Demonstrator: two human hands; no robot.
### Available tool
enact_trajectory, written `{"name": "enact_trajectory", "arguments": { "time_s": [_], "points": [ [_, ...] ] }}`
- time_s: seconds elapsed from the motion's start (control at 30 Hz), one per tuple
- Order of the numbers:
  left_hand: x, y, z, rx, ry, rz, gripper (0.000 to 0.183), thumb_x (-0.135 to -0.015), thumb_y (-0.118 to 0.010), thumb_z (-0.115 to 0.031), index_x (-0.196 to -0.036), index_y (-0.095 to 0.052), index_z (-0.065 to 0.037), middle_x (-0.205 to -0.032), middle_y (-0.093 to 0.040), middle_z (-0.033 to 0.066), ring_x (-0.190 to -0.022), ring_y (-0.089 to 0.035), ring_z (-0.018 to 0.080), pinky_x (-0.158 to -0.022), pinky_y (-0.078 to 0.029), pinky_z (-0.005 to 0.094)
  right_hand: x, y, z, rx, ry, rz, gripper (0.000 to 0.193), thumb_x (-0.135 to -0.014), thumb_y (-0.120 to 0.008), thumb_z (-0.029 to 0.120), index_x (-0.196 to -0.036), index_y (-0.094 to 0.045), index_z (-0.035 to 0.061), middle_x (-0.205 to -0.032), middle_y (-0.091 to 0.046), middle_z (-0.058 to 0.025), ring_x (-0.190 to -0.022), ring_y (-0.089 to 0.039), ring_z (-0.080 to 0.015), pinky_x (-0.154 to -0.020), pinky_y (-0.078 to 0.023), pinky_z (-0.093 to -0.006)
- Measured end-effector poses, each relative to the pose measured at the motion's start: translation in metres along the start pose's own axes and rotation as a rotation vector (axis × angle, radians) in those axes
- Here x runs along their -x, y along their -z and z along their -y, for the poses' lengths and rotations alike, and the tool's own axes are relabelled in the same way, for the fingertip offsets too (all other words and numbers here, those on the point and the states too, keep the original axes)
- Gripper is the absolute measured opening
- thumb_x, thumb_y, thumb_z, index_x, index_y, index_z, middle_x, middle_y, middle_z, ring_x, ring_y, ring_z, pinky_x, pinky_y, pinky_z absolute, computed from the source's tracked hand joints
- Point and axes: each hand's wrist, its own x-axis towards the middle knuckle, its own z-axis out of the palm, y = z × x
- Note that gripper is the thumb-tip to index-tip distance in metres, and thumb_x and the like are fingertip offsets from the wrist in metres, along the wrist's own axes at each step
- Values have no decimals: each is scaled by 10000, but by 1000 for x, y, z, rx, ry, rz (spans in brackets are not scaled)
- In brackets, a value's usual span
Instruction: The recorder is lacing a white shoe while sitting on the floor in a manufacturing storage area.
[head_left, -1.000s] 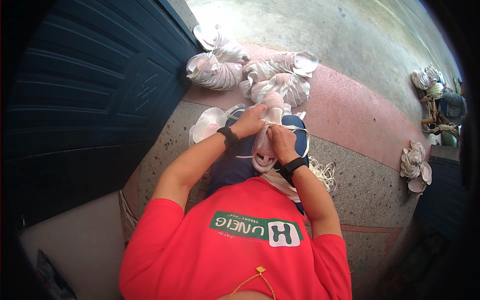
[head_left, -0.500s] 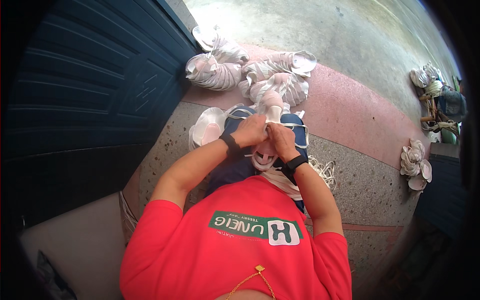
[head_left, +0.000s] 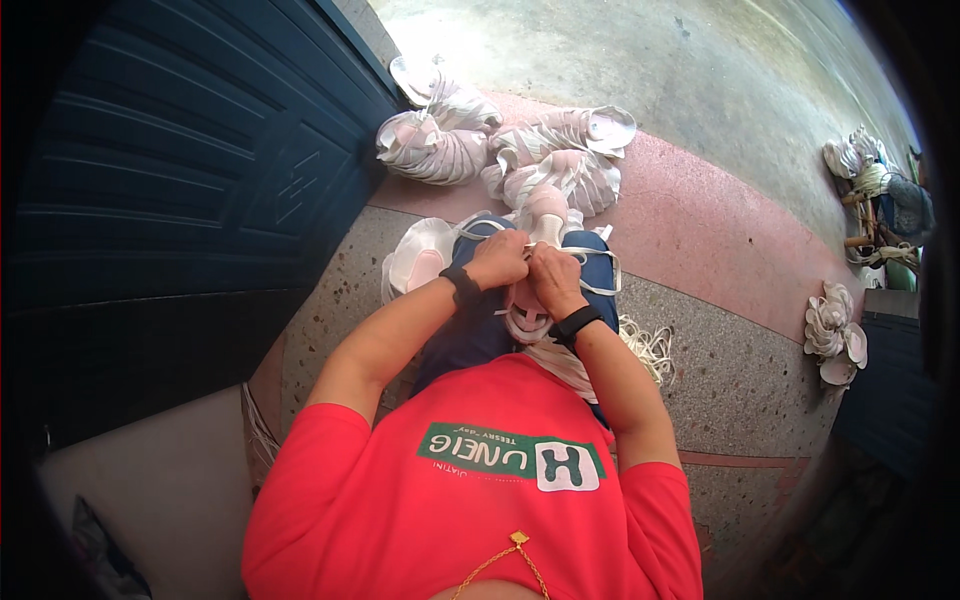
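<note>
A pink and white shoe upper lies between my knees, its rounded toe pointing away from me. Its heel end shows below my wrists. A thin white shoelace loops out over both sides of my lap. My left hand is closed in a pinch on the lace over the middle of the upper. Close beside it, my right hand is also pinched closed on the lace. The fingertips nearly meet, and the eyelets beneath them are hidden.
Nested stacks of pink and white uppers lie beyond my knees. More uppers sit by my left knee. A tangle of white laces lies by my right hip. A dark blue door stands left; another bundle lies right.
My right hand has shifted slightly left and turned a little. The lace loop on the right side now spreads wider over my right knee. The upper stays between my knees.
</note>
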Motion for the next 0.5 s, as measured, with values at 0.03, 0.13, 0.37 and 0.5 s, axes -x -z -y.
{"name": "enact_trajectory", "arguments": {
  "time_s": [0.03, 0.13, 0.37, 0.5],
  "points": [
    [0, 1, 2, 60, -42, 12, 412, -833, -713, -235, -1160, -678, 11, -985, -715, 235, -929, -699, 387, -818, -541, 451, 1, 4, -2, 7, 27, 40, 125, -905, -595, 146, -879, -663, 45, -800, -710, -142, -739, -733, -334, -633, -581, -434],
    [-5, 13, 10, 339, -48, 85, 446, -861, -728, -238, -1211, -657, 28, -928, -717, 181, -853, -710, 260, -745, -547, 374, 11, 36, -9, -88, 60, 382, 170, -916, -588, 159, -894, -677, 15, -820, -709, -179, -768, -731, -353, -635, -581, -444],
    [4, 36, 0, 76, -189, -194, 318, -943, -641, -137, -1240, -663, -26, -978, -702, 138, -859, -644, 236, -810, -535, 364, 72, 139, -27, -1152, -250, 541, 186, -1000, -539, 211, -867, -576, 87, -710, -488, 14, -602, -444, -80, -522, -369, -268],
    [15, 44, -72, 38, -711, -155, 310, -943, -669, -145, -1240, -683, -56, -1086, -696, 166, -1084, -598, 307, -963, -470, 418, 55, 161, -46, -1306, -404, 498, 193, -1023, -545, 234, -862, -534, 127, -702, -437, 74, -578, -376, -36, -493, -289, -221]
  ]
}}
